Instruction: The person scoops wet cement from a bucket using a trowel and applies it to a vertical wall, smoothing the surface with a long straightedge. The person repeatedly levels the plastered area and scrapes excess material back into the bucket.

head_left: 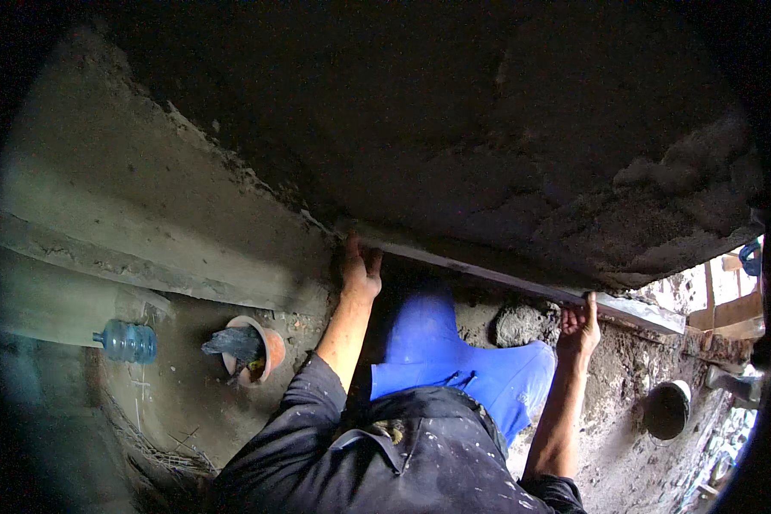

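A long, pale straightedge bar (480, 268) runs from the middle of the view down to the right, along the lower part of a dark, rough plastered wall (454, 128). My left hand (361, 272) grips the bar near its left end, fingers pointing up. Farther right, my right hand (579, 325) is closed round its lower edge, thumb upward. The bar's broad right end sticks out past that hand. Whether its whole length touches the plaster I cannot tell in the dim light.
On the left, an orange bucket (275, 349) holds a dark bag-like thing, near a blue water jug (130, 341). Thin sticks or wires (176, 463) lie lower down. A round bucket (670, 409) stands at right, and a pale lump (524, 325) lies beyond my knees.
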The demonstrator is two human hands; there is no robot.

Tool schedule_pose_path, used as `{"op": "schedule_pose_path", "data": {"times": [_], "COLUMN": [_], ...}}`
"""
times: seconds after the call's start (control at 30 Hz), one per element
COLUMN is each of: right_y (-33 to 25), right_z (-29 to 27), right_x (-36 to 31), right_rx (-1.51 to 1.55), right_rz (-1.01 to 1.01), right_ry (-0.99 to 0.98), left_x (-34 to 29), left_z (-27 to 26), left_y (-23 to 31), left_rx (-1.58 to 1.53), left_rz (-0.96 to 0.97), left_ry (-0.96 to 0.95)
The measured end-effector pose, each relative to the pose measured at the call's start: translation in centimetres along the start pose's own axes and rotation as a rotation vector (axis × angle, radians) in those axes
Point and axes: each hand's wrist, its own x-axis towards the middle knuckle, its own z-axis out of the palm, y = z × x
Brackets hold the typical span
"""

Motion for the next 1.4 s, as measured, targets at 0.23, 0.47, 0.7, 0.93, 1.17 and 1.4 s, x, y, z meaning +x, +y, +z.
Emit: {"op": "schedule_pose_path", "data": {"times": [0.23, 0.47, 0.7, 0.93, 1.17, 1.4], "right_y": [-6.0, -15.0, -21.2, 0.8, 8.2, 11.8], "right_z": [-2.7, -3.4, -3.8, -1.3, 0.2, 3.6], "right_x": [1.4, 0.8, -1.7, -4.1, -10.6, -13.6], "right_rx": [-0.006, -0.039, -0.087, -0.03, 0.176, 0.358], "right_rz": [-0.058, -0.334, -0.435, -0.074, 0.254, 0.614], "right_ry": [0.13, -0.147, -0.074, -0.092, -0.151, -0.295], "left_x": [-5.2, -12.6, -15.5, -2.0, -4.7, -17.7], "left_z": [3.8, 9.2, 8.9, -1.6, -3.3, 7.1], "left_y": [-1.7, -2.1, -2.9, 5.6, 15.5, 25.6], "left_rx": [-0.014, -0.085, -0.123, 0.025, 0.001, -0.008], "left_rz": [0.002, -0.175, -0.204, -0.038, 0.222, 0.767], "left_ry": [-0.114, -0.09, -0.408, -0.232, -0.302, -0.347]}}
